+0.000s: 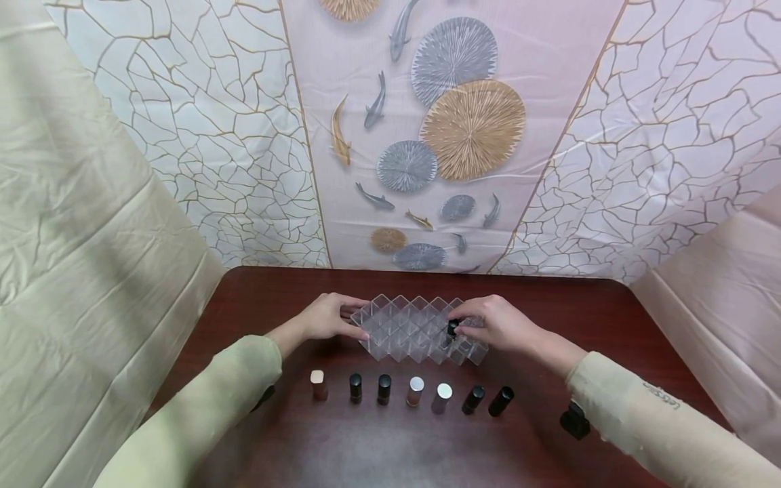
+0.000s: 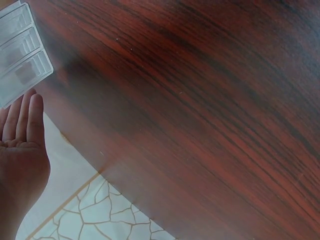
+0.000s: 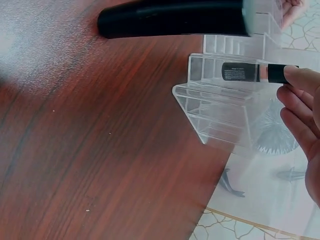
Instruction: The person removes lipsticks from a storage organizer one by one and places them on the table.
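Observation:
A clear lipstick organizer [image 1: 403, 329] with diamond-shaped compartments stands on the table. At its left end, my left hand [image 1: 326, 316] holds it, thumb at the front corner and fingers behind. Those fingers look nearly straight in the left wrist view. Near the right end, my right hand [image 1: 497, 325] pinches the black cap of a lipstick [image 3: 241, 71] between thumb and fingers. The lipstick stands upright, its dark labelled body seen through the clear walls in the right wrist view. Whether its base touches the compartment floor, I cannot tell.
In front of the organizer stands a row of several lipsticks: a pale-capped one [image 1: 318, 384] at the left, two silver-white-topped ones, including this one [image 1: 415, 391], and black ones such as the rightmost [image 1: 501, 401]. The dark red wooden table [image 1: 378, 447] meets patterned cloth behind.

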Motion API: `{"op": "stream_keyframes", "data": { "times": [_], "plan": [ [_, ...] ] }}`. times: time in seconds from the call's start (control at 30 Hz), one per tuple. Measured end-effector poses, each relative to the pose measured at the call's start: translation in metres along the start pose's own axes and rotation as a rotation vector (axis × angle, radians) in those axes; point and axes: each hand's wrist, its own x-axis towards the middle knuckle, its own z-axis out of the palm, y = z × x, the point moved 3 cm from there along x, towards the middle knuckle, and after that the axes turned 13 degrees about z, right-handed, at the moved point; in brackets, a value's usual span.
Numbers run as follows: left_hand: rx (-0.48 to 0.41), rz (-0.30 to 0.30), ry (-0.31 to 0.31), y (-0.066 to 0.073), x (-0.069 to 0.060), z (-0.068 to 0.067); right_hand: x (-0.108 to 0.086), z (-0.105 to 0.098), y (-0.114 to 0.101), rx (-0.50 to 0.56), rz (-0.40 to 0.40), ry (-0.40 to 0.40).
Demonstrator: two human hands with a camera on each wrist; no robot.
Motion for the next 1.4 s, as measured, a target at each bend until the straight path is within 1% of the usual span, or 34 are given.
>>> {"op": "stream_keyframes", "data": {
  "times": [0.17,0.27,0.43,0.77,0.97,1.17,1.4],
  "plan": [
    [-0.002,-0.012,-0.002,0.001,-0.001,0.000,-0.001,-0.007,-0.002,0.015,-0.020,0.033],
    [0.002,-0.009,-0.003,-0.001,0.000,0.001,-0.001,-0.012,-0.004,0.017,-0.027,0.055],
    [-0.002,-0.009,-0.006,-0.001,0.000,0.001,-0.002,-0.022,-0.007,0.035,-0.010,0.069],
    [0.011,-0.016,-0.007,0.000,-0.001,0.000,-0.008,-0.040,-0.013,0.018,0.010,0.099],
    [0.010,-0.004,-0.001,0.000,-0.002,0.000,-0.014,-0.050,-0.019,0.021,-0.009,0.124],
    [0.008,0.002,-0.002,0.002,-0.002,0.000,-0.021,-0.059,-0.023,-0.002,-0.030,0.142],
    [0.001,0.007,0.000,0.001,-0.001,-0.001,-0.034,-0.068,-0.022,-0.027,-0.011,0.140]
  ]
}}
